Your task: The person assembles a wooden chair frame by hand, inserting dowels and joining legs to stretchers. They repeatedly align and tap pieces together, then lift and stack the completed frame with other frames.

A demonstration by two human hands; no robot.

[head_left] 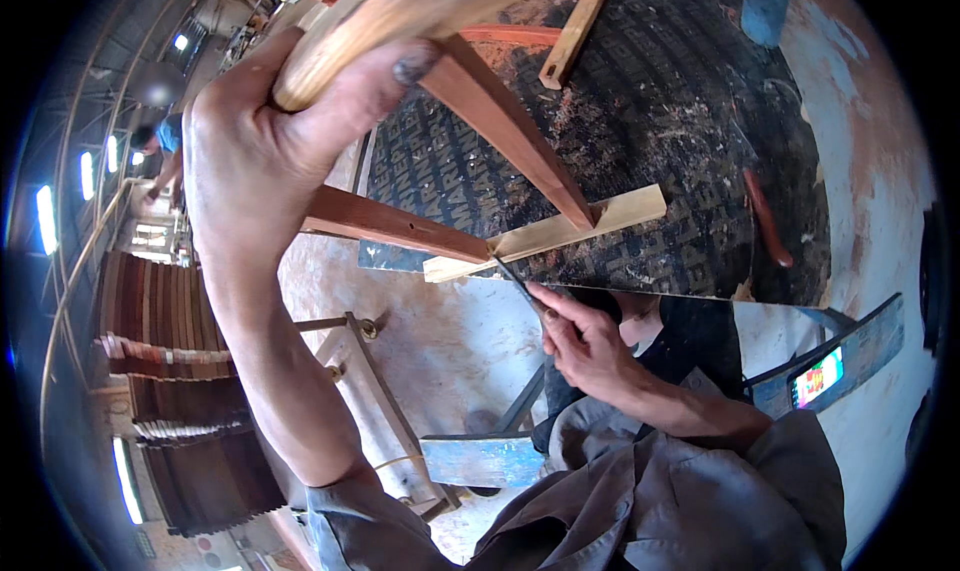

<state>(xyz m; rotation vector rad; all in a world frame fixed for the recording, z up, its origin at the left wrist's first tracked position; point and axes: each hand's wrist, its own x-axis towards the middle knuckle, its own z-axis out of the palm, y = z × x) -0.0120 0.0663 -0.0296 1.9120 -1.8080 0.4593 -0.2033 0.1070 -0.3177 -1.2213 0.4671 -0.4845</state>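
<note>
Raised at the upper left, my left hand point(240, 161) is wrapped round a pale, rounded wooden rail point(390, 26). Two tapering reddish-brown wooden legs point(400, 225) point(515, 131) slant down below the rail; how they join it is hidden. Their narrow ends meet a pale wooden strip point(632, 208) lying along the near edge of the black-printed board point(680, 161). My right hand point(592, 351), close to my lap, grips a thin dark tool with a slender shaft point(514, 279). Its tip touches or nearly touches the end of the left leg. The tool's handle is hidden in my fingers.
Sawdust and chips litter the board. A red-handled tool point(766, 219) lies at its right, and another wooden piece point(578, 33) behind. A lit phone point(818, 377) rests on a blue bench point(880, 343). A wheeled frame point(385, 396) and stacked brown slats point(160, 306) stand left; a person point(168, 136) is far off.
</note>
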